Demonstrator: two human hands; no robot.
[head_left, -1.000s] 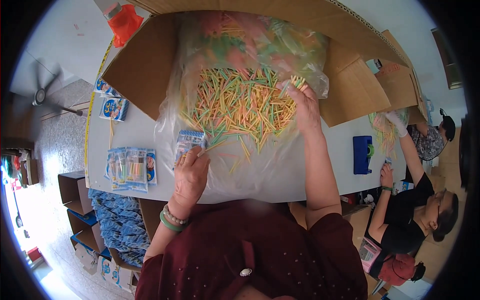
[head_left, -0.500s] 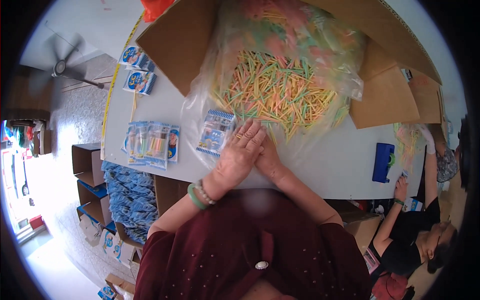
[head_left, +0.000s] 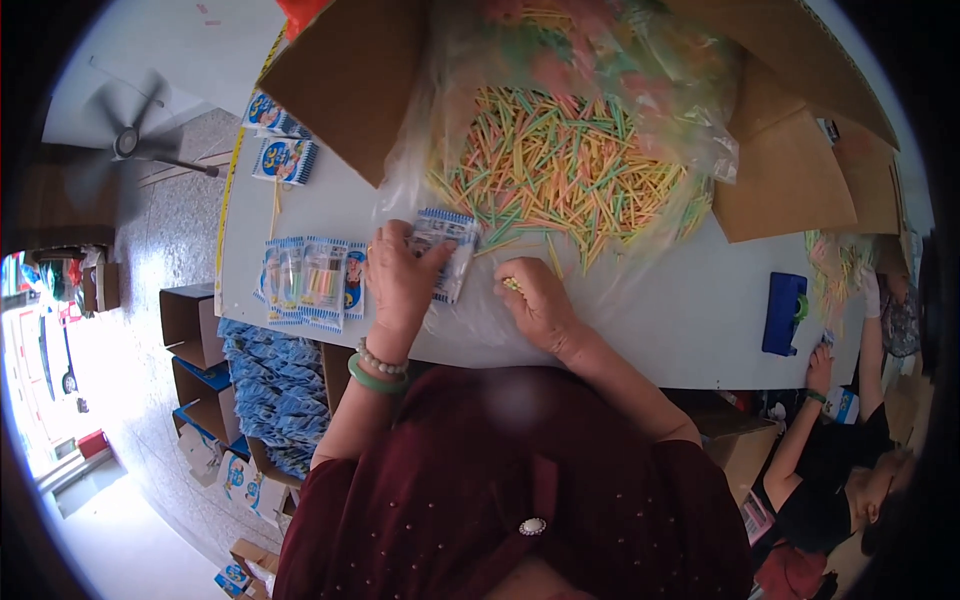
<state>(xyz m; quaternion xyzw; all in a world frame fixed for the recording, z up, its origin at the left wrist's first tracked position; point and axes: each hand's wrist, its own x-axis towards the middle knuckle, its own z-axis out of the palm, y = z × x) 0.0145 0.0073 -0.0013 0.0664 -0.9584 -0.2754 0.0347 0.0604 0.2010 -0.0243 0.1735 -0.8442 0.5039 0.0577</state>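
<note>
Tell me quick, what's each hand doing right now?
Left hand: closed on a small blue-edged packet.
Right hand: curled shut, pinching a few coloured sticks.

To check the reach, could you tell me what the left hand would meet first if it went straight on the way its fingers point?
The left hand points up-right at the small packet it already touches; beyond that, probably the sticks in the clear bag.

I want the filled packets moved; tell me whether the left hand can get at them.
Probably yes: the left hand holds a small packet, and the filled packets lie just beside it on bare table.
</note>
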